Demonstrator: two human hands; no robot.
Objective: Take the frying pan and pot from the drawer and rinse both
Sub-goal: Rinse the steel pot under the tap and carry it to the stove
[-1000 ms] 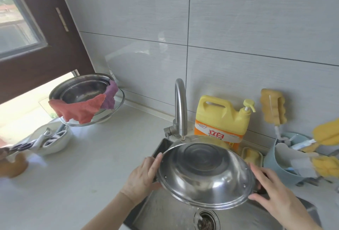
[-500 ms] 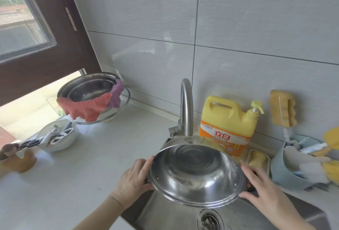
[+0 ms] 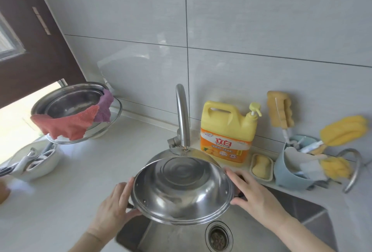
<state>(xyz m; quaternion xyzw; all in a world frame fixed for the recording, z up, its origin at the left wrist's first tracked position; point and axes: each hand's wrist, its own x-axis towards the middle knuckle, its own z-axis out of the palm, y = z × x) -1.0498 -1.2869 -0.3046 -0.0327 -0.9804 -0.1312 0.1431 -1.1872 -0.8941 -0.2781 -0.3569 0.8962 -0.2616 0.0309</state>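
The pot (image 3: 182, 189) hung tilted over the sink (image 3: 302, 209), just below the tap (image 3: 182, 115), its mouth facing the camera. Over the last second it had barely shifted. The left hand (image 3: 114, 207) and right hand (image 3: 255, 193) gripped its side handles, fingers curled. No water showed, so rinsing probably still lay ahead.

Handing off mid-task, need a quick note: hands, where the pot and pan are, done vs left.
Left hand: grips the pot at its left rim and handle.
Right hand: holds the pot's right side at the handle.
Pot: tilted, opening toward the camera, held over the sink just below the tap. No water stream visible.
Frying pan: not in view.
Done: pot is out of the drawer and at the sink.
Left: rinse the pot if not already rinsed, then fetch and rinse the frying pan; whether either has been done cannot be told.
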